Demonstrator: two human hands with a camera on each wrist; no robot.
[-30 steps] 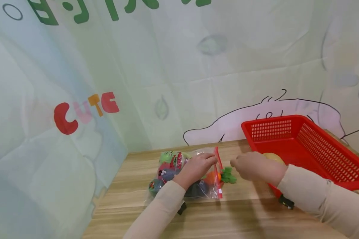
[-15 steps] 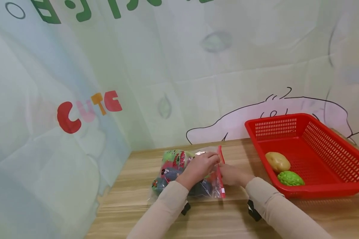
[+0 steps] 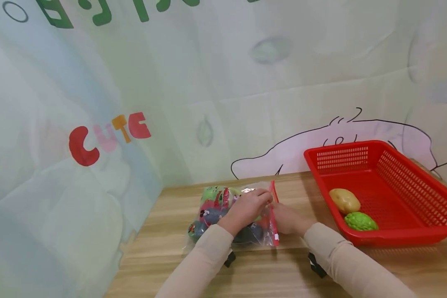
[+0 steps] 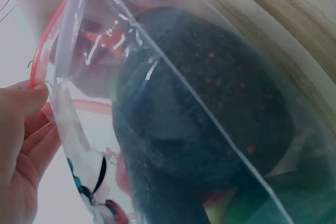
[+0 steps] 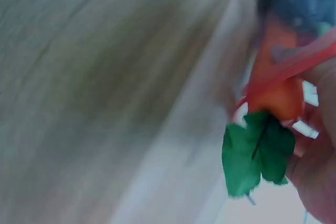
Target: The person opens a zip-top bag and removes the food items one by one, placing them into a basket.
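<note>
A clear zip bag (image 3: 208, 215) with a red edge and cartoon print lies on the table, full of toy produce. My left hand (image 3: 247, 209) pinches its red-edged mouth between thumb and fingers; the left wrist view shows the hand (image 4: 23, 135) at that edge, beside a dark, red-specked oval thing (image 4: 210, 93) inside. At the same mouth is my right hand (image 3: 287, 218), its fingers hidden behind the bag in the head view. In the right wrist view that hand (image 5: 315, 145) grips an orange carrot (image 5: 278, 98) whose green leaves (image 5: 257, 150) stick out past the red edge.
To the right stands a red slotted basket (image 3: 398, 238). A potato (image 3: 344, 200) and a bumpy bright green toy (image 3: 361, 221) lie in its near left corner. A printed cloth backdrop (image 3: 208, 82) rises behind the wooden table (image 3: 152, 240).
My right hand has moved left from over the basket's edge to the bag's mouth and grips the carrot there. The potato and green toy in the basket are uncovered. My left hand stays at the bag.
</note>
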